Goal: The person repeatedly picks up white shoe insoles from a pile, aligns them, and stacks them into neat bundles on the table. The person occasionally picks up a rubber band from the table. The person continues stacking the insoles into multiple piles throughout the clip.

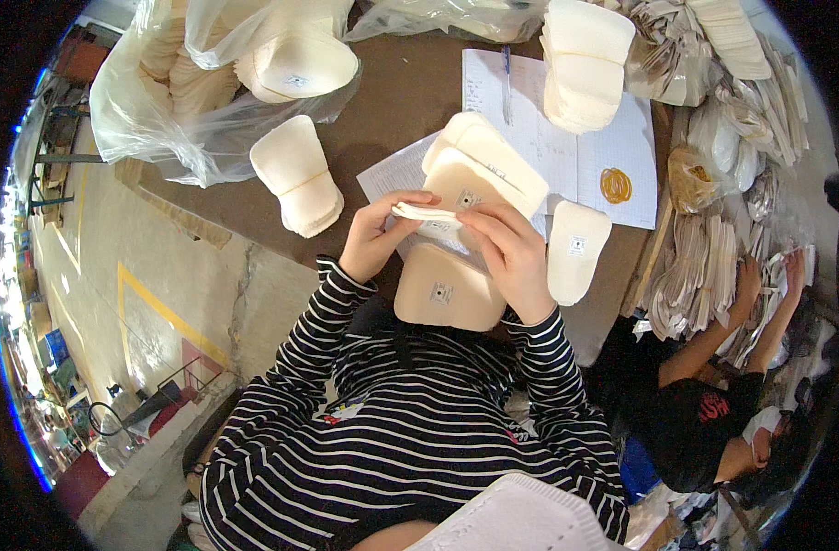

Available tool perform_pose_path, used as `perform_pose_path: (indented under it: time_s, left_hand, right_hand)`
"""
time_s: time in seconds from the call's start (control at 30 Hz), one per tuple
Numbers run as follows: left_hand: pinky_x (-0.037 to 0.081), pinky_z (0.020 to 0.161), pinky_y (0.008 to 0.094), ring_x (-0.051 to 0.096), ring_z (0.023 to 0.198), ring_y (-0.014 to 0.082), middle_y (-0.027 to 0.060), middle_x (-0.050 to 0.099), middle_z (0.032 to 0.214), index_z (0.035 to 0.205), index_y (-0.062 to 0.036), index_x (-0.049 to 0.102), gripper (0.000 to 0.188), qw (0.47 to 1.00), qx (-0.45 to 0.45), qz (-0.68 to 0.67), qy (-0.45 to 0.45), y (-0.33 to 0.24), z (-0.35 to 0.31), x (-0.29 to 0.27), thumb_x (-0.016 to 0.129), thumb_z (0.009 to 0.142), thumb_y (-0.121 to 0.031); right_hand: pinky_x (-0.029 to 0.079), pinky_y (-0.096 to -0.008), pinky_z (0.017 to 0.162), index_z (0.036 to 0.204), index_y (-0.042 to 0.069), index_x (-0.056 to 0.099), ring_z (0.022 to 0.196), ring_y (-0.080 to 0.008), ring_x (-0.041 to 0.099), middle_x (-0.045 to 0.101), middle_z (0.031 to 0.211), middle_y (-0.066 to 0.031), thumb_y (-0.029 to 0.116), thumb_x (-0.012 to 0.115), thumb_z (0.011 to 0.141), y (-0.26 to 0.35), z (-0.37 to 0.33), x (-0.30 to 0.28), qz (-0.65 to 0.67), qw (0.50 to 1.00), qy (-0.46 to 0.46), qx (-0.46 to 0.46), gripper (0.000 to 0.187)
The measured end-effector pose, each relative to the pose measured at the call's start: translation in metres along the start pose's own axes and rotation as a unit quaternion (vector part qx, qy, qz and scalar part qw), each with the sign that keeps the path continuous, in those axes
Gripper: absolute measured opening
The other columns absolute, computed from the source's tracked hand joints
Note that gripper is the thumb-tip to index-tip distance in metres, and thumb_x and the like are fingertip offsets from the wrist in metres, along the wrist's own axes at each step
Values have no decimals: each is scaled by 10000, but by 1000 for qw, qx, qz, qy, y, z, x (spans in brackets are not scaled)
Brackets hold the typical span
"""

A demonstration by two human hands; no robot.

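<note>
A few cream rounded pads (pixel 424 214) are bent upward between my two hands, their edges toward me. My left hand (pixel 371 237) pinches the left end, with its thumb underneath. At the right end, the fingers of my right hand (pixel 511 253) close on the same pads. Just below them, a tan pad with a small printed label (pixel 447 298) lies at the table edge against my body. Beyond my hands sits a stack of cream pads (pixel 497 163), partly covered by what I hold. A narrower labelled cream pad (pixel 577 250) lies right of my right hand.
A banded pad bundle (pixel 297 174) lies left; another pad stack (pixel 589 69) stands far right on an open notebook (pixel 621 142) with a pen (pixel 506 83) and rubber bands (pixel 615 185). Plastic bags of pads (pixel 176 101) fill the far left. At right, a co-worker's hands (pixel 748 278) touch bundled pieces.
</note>
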State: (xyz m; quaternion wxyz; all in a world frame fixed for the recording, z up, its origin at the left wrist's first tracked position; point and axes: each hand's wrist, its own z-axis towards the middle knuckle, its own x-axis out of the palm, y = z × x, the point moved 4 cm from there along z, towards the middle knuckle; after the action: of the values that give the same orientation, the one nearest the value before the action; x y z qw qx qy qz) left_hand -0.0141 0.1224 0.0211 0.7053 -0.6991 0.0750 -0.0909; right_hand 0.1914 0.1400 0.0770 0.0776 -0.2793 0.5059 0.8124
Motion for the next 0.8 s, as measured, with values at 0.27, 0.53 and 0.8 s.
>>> perform_pose_path:
  time_s: [0.27, 0.53, 0.8]
  left_hand:
    - [326, 1156, 379, 476, 1361, 246, 139, 537, 1447, 1427, -17, 479, 569, 999, 31, 8, -7, -2, 4, 6, 660, 888, 6]
    - [278, 1186, 415, 336, 1463, 315, 173, 342, 1586, 1523, -37, 344, 753, 994, 77, 84, -1, -7, 1, 8, 705, 862, -31]
    - [280, 1185, 444, 356, 1444, 326, 169, 300, 1600, 1551, -33, 283, 818, 994, 55, 97, -15, -9, -1, 6, 716, 858, -37]
  right_hand:
    - [563, -350, 752, 982, 29, 726, 901, -268, 696, 700, 1013, -105, -10, 721, 811, 6, 8, 1, -10, 1000, 16, -23, 175]
    - [569, -358, 729, 979, 45, 723, 872, -271, 702, 692, 1030, -93, 5, 713, 808, 16, 19, 1, -31, 997, 51, -49, 176]
    - [565, -361, 720, 1004, 43, 718, 846, -285, 702, 712, 1018, -103, 69, 707, 853, 17, 23, 5, -28, 995, 96, -7, 153]
